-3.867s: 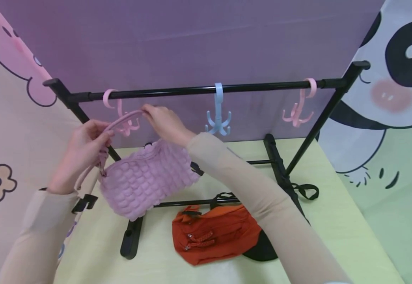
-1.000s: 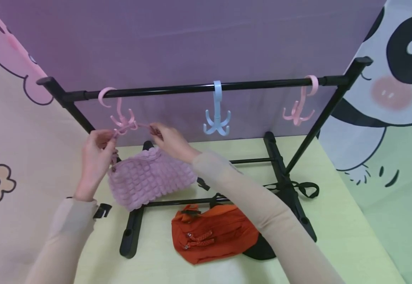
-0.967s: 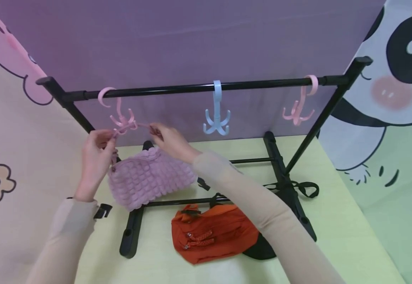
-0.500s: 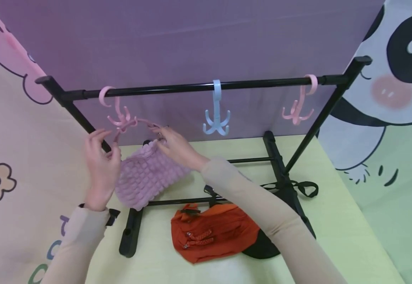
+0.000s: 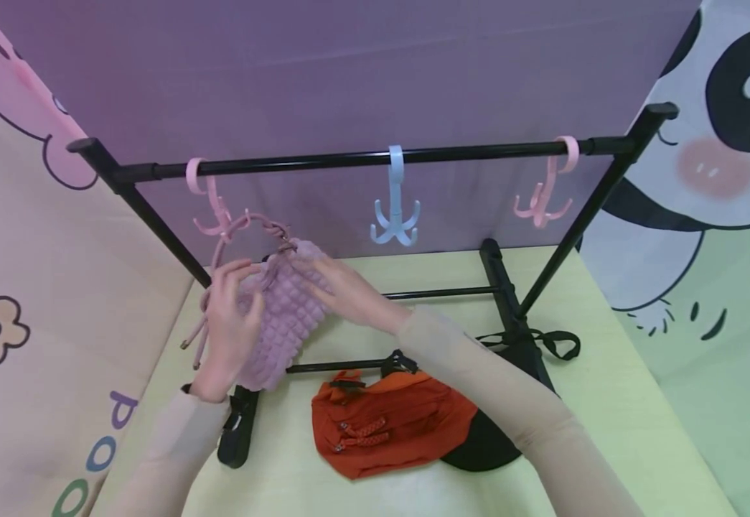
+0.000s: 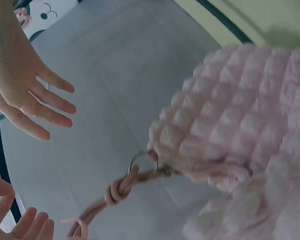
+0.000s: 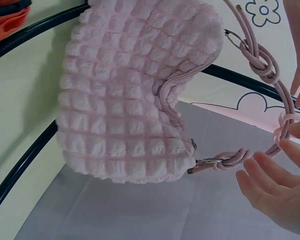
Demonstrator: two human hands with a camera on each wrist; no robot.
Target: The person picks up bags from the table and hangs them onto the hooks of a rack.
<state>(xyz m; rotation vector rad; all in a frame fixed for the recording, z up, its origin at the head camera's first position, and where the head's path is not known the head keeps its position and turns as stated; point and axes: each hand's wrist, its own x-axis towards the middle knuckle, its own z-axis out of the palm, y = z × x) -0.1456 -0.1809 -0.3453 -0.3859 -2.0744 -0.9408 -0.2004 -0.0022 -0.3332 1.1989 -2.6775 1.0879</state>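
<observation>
With left hand (image 5: pixel 232 323) and right hand (image 5: pixel 352 291) both slack, fingers relaxed and parted, gripping nothing, near a lilac-pink, puffy quilted fabric handbag (image 5: pixel 284 316). Hangs tilted by its knotted pink cord strap (image 7: pixel 266 70) from a pink plastic pronged hook (image 5: pixel 213 191) at the left end of a black tubular rail (image 5: pixel 316 160). Shares the rail with a light-blue plastic hook (image 5: pixel 395 194) and a second pink plastic hook (image 5: pixel 540 208). Hangs above a pale yellow table (image 5: pixel 607 431) bearing an orange zippered fabric pouch (image 5: pixel 400 416).
</observation>
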